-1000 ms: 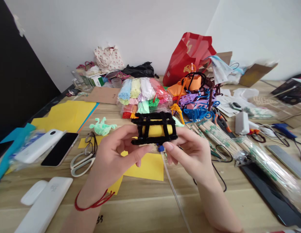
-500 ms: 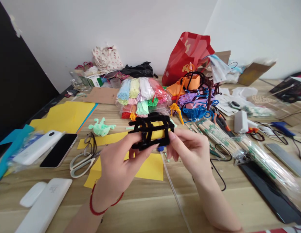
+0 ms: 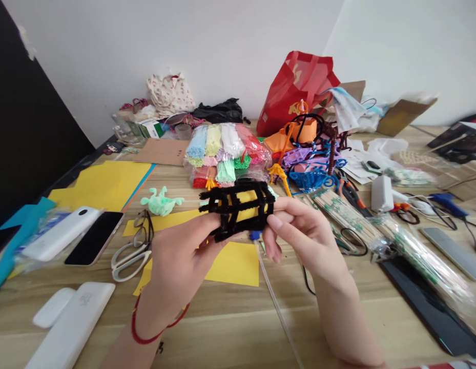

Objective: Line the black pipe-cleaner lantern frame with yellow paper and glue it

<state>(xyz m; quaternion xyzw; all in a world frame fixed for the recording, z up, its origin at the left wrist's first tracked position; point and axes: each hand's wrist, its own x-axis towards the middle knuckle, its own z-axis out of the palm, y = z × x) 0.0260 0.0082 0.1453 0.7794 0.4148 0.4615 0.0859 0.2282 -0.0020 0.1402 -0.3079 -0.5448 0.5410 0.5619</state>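
Between my hands, above the table, is a black fuzzy pipe-cleaner frame, shaped like a small open cage with crossing bars and loose ends on its left. My left hand grips its left end, with the fingertips partly hidden behind the bars. At the right end, my right hand pinches the frame's edge between thumb and fingers. Yellow paper lies on the table below, and its colour shows through the gaps. A clear stick with a blue tip lies under the hands.
Scissors, glasses and a phone lie to the left, near a mint-green pipe-cleaner piece. Bagged pipe-cleaner bundles and a red bag stand behind. Pliers and wrapped sticks are at right.
The black frame has turned slightly in my hands, and its bars show at a different angle. My left hand has shifted a little left and its thumb has moved off the frame's lower front.
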